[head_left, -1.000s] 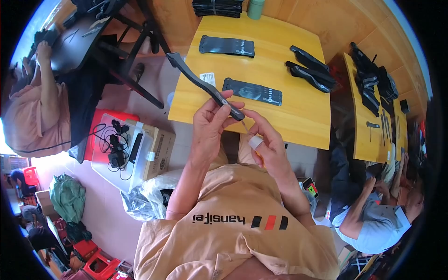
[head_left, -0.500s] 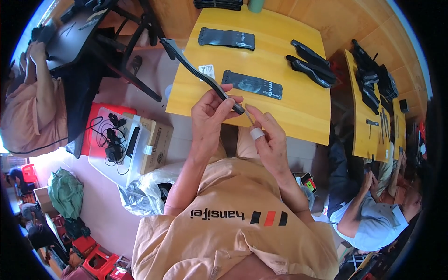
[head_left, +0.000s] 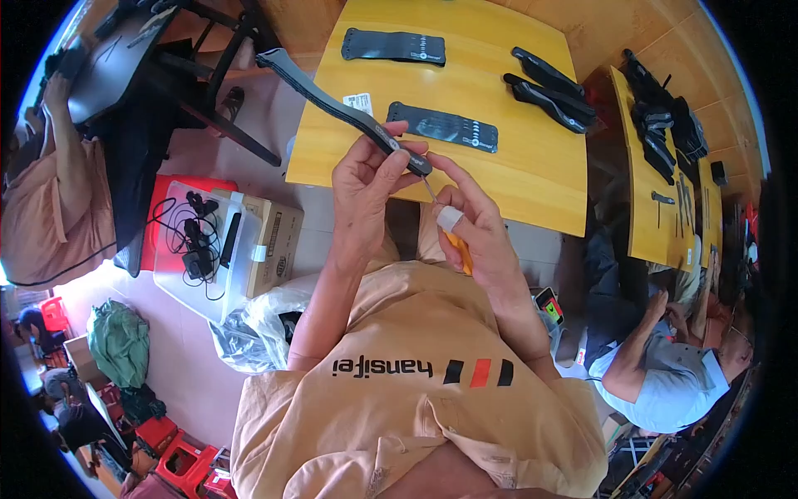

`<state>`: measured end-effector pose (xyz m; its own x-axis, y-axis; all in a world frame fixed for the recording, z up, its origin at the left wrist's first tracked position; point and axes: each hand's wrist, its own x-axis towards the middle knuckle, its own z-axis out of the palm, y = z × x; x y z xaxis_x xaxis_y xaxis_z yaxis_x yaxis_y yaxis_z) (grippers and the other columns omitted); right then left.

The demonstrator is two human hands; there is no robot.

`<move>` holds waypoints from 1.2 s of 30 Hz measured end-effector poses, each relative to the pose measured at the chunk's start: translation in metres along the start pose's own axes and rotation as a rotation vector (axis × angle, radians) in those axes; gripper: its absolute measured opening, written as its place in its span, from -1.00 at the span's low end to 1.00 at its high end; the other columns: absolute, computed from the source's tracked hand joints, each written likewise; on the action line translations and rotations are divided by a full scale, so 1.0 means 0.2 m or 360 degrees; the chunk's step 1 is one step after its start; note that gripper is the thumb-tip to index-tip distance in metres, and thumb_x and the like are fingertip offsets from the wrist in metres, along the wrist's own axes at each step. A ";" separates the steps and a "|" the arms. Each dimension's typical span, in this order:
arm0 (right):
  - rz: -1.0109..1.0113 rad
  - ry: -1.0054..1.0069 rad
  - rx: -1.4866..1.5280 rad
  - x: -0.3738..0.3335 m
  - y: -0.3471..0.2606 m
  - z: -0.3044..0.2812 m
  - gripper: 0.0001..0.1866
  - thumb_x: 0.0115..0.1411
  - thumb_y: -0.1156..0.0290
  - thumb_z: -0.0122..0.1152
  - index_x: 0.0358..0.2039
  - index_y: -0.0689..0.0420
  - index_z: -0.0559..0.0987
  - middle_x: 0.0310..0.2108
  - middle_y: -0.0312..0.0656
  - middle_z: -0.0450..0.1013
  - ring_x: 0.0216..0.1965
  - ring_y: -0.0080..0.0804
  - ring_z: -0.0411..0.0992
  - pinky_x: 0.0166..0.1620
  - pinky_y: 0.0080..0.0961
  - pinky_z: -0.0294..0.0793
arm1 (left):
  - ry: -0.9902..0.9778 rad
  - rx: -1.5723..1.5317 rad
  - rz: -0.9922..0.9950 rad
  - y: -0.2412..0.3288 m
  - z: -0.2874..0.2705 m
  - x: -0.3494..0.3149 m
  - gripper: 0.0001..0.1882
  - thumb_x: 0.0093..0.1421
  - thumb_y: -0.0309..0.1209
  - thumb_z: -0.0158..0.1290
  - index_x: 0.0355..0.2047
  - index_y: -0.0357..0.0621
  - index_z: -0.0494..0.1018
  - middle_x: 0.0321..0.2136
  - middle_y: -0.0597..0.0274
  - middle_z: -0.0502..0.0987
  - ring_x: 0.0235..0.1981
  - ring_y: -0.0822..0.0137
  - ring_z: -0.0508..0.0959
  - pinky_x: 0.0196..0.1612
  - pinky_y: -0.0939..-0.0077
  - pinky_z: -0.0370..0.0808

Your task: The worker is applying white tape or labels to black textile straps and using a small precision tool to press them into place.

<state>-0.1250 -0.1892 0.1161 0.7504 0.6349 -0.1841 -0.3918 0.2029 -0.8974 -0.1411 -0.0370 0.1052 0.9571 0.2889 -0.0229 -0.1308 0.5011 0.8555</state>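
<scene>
The left hand [head_left: 363, 179] is pinched round the near end of a long dark strap [head_left: 332, 104] held over the yellow table's [head_left: 499, 191] edge; the right hand [head_left: 470, 229], gripping an orange-handled screwdriver [head_left: 455, 249], sets its tip there; fastening looks underway, needing steady alignment

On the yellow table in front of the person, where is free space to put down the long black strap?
The yellow table is bare along its near edge, below the middle flat black strap, and between that strap and the pair of black pieces at right. The next table to the right looks crowded with dark parts.
</scene>
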 end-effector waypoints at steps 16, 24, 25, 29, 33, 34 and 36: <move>-0.0001 0.0003 0.0137 0.01 0.02 -0.01 -0.47 0.10 0.60 -0.08 0.13 0.09 0.18 -0.44 -0.30 0.21 -0.81 -0.71 0.16 -0.78 -0.79 0.09 | 0.0002 0.0032 0.0062 -0.01 -0.02 0.00 -0.67 0.14 -0.50 -0.03 -0.06 -0.26 0.29 -0.27 0.14 0.49 -0.27 0.45 0.50 -0.21 0.62 0.48; 0.0019 0.0007 0.0140 0.01 0.03 -0.01 -0.47 0.11 0.57 -0.07 0.13 0.11 0.19 -0.44 -0.30 0.21 -0.80 -0.71 0.17 -0.77 -0.79 0.10 | -0.0007 0.0086 0.0102 0.00 -0.01 0.00 -0.67 0.13 -0.51 -0.03 -0.07 -0.29 0.29 -0.26 0.11 0.48 -0.26 0.43 0.50 -0.20 0.62 0.46; 0.0017 0.0007 0.0139 0.01 0.03 -0.01 -0.47 0.11 0.57 -0.07 0.13 0.11 0.19 -0.44 -0.30 0.21 -0.80 -0.71 0.17 -0.77 -0.79 0.10 | -0.0007 0.0104 0.0113 0.00 -0.01 -0.01 -0.67 0.13 -0.52 -0.02 -0.07 -0.29 0.29 -0.26 0.11 0.48 -0.26 0.42 0.50 -0.20 0.61 0.46; 0.0028 0.0000 0.0208 0.01 0.03 -0.02 -0.48 0.12 0.55 -0.07 0.14 0.11 0.18 -0.46 -0.32 0.21 -0.79 -0.70 0.17 -0.76 -0.79 0.11 | -0.0003 0.0156 0.0136 -0.01 -0.01 -0.01 -0.66 0.12 -0.54 -0.01 -0.08 -0.30 0.29 -0.26 0.09 0.48 -0.25 0.41 0.49 -0.19 0.60 0.46; 0.0082 0.0095 0.0396 0.00 0.04 0.00 -0.48 0.12 0.55 -0.07 0.14 0.12 0.19 -0.49 -0.34 0.21 -0.80 -0.69 0.16 -0.76 -0.78 0.11 | -0.0005 0.0195 0.0218 -0.01 0.01 -0.02 -0.67 0.12 -0.54 -0.01 -0.09 -0.31 0.29 -0.26 0.09 0.47 -0.25 0.40 0.49 -0.18 0.60 0.46; 0.0079 0.0096 0.0394 0.00 0.04 0.00 -0.48 0.12 0.55 -0.07 0.14 0.12 0.19 -0.49 -0.34 0.21 -0.80 -0.69 0.16 -0.76 -0.78 0.11 | -0.0015 0.0202 0.0225 -0.02 0.01 -0.02 -0.68 0.12 -0.55 -0.01 -0.09 -0.31 0.29 -0.26 0.09 0.47 -0.25 0.40 0.49 -0.18 0.60 0.47; 0.0112 0.0089 0.0400 0.00 0.04 -0.01 -0.48 0.12 0.55 -0.07 0.14 0.13 0.19 -0.51 -0.34 0.22 -0.80 -0.69 0.15 -0.76 -0.76 0.11 | -0.0029 0.0208 0.0235 -0.02 0.00 -0.02 -0.68 0.12 -0.55 -0.01 -0.10 -0.32 0.29 -0.26 0.09 0.47 -0.25 0.40 0.49 -0.18 0.60 0.47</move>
<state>-0.1276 -0.1887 0.1091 0.7424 0.6129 -0.2706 -0.5584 0.3429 -0.7554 -0.1450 -0.0413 0.1015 0.9347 0.3359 0.1162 -0.2365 0.3439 0.9087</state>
